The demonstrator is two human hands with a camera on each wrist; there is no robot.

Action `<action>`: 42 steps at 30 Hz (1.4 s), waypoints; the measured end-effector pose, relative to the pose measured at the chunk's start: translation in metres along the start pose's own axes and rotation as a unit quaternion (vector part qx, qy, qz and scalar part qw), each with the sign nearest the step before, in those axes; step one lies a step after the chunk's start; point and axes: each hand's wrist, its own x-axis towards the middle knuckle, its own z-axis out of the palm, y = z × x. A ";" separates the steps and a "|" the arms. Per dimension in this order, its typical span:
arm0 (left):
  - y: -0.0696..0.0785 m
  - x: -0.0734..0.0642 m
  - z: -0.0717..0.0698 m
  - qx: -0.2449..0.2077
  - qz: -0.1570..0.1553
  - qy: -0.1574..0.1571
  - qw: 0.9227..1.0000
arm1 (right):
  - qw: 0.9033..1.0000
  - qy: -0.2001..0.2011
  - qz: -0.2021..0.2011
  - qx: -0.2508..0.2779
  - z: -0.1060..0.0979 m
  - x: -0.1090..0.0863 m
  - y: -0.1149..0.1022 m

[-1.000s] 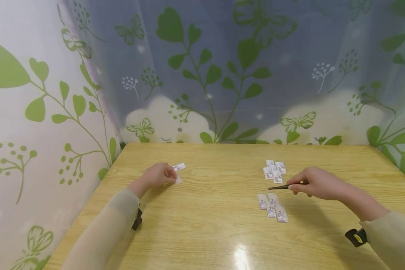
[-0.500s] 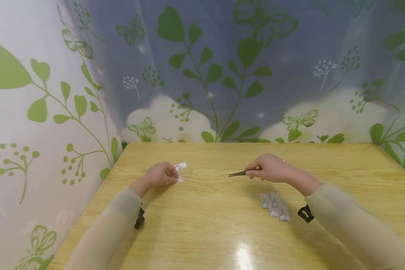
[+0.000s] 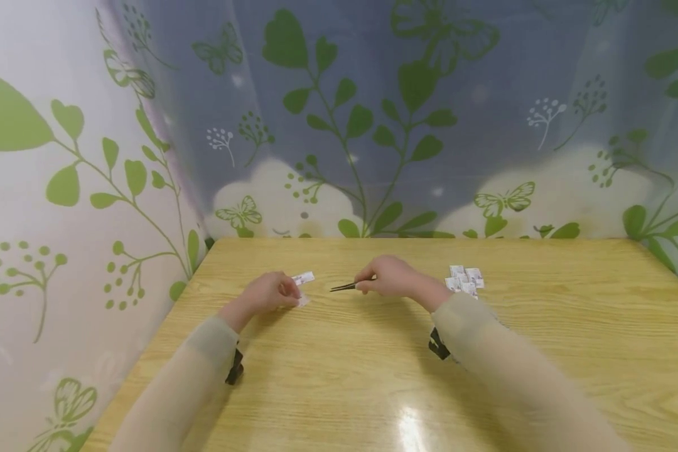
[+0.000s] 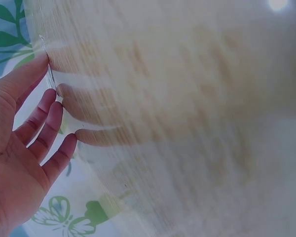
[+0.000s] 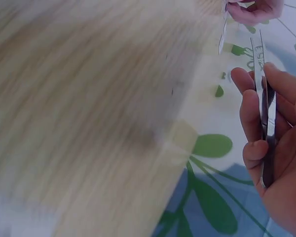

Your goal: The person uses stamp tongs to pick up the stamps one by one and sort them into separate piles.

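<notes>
My right hand (image 3: 392,276) grips a pair of dark tweezers (image 5: 266,133), their two prongs apart with nothing between them. The tweezers point left toward my left hand (image 3: 263,293). The fingertips of that left hand rest at the edge of a small pale flat packet (image 3: 303,300) on the table, and the hand covers part of it. Its fingers are spread and gently bent in the left wrist view. Just behind lies another small white packet (image 3: 303,277) with dark print.
A cluster of several small white packets (image 3: 465,278) lies on the wooden table (image 3: 339,376) at the right, beyond my right forearm. A second group of packets there is hidden by the sleeve. A leaf-patterned curtain (image 3: 339,125) closes off the back and left.
My right hand has moved left with the tweezers, from beside the right-hand packets to near my left hand. The left hand has stayed at its packet.
</notes>
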 end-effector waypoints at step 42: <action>-0.001 -0.004 -0.003 0.014 -0.001 0.023 1.000 | 0.997 -0.014 0.064 -0.051 0.041 0.049 -0.026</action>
